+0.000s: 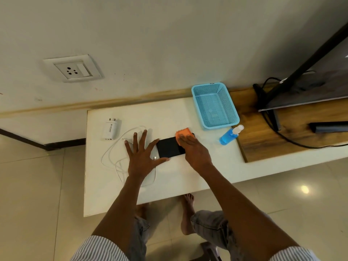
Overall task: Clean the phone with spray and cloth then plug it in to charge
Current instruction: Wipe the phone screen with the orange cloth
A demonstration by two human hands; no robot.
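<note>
Phone [169,147] lies flat, dark, under orange cloth [183,134].

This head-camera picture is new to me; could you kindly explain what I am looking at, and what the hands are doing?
There is no machine here: a person wears a wide-angle camera on the head, looking down at their own two bare arms. On the white table lies a dark phone. The right hand presses an orange cloth onto the phone's far end. The left hand lies flat with fingers spread, steadying the phone's near end. Around them are a white charger, its loose white cable, a blue spray bottle and an empty blue basket. A wall socket sits above.
</note>
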